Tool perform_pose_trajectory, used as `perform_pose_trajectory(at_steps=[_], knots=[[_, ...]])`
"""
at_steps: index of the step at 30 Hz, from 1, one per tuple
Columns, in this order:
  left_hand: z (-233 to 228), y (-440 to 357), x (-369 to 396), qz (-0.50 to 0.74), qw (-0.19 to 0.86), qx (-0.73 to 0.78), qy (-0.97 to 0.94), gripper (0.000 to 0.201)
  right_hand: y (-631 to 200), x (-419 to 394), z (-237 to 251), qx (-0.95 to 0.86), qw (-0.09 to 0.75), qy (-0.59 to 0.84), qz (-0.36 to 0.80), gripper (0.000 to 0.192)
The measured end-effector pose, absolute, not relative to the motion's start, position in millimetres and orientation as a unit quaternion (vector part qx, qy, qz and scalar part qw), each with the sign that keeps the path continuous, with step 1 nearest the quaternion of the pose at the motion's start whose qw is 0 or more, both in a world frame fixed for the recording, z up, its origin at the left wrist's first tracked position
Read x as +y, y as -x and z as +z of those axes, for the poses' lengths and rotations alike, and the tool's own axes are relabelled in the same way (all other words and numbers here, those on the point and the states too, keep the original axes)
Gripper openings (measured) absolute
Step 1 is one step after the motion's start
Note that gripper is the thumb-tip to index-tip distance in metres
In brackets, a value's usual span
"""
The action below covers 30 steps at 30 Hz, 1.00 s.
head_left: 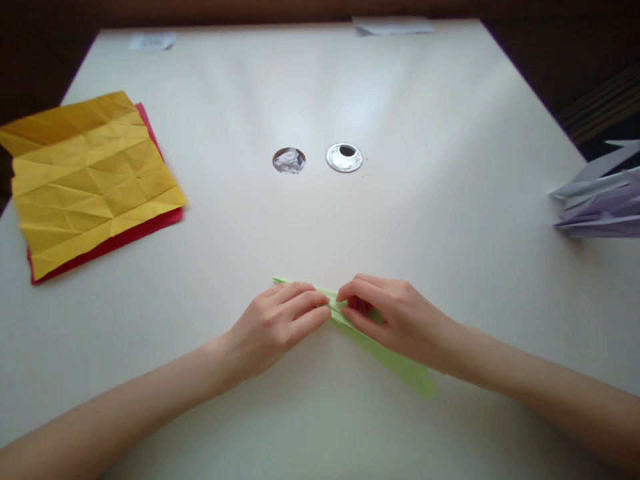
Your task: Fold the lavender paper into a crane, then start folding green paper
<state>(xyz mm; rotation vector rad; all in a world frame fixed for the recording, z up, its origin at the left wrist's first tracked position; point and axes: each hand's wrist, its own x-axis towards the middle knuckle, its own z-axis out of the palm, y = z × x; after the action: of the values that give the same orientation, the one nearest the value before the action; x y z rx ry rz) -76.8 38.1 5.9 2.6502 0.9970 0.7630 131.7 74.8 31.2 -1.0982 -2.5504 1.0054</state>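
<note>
A narrow, folded light green paper [395,363] lies on the white table [320,220], running from upper left to lower right. My left hand [280,320] presses its fingertips on the paper's upper part. My right hand [395,313] pinches the paper's middle between thumb and fingers, right beside the left fingertips. The paper's middle is hidden under both hands; its pointed ends stick out on each side.
A creased yellow sheet [90,180] lies on a red sheet [150,230] at the left. Folded lilac paper pieces [600,203] sit at the right edge. Two round holes [289,161] [345,157] are in the table's middle. White papers [393,25] lie at the far edge.
</note>
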Motion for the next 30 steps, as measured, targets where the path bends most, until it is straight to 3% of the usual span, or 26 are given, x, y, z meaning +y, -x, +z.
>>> perform_pose_trajectory(at_steps=[5,13,30], knots=[[8,77,38,0.259,0.080,0.337,-0.901,0.015,-131,74,29,-0.861,0.098,0.363,0.341,0.012],[9,74,26,0.207,-0.114,0.299,-0.924,0.016,-130,70,22,-0.869,0.124,0.363,0.313,0.015],[12,84,27,0.225,-0.082,0.333,-0.912,0.023,-129,67,17,-0.867,0.175,0.356,0.302,0.015]])
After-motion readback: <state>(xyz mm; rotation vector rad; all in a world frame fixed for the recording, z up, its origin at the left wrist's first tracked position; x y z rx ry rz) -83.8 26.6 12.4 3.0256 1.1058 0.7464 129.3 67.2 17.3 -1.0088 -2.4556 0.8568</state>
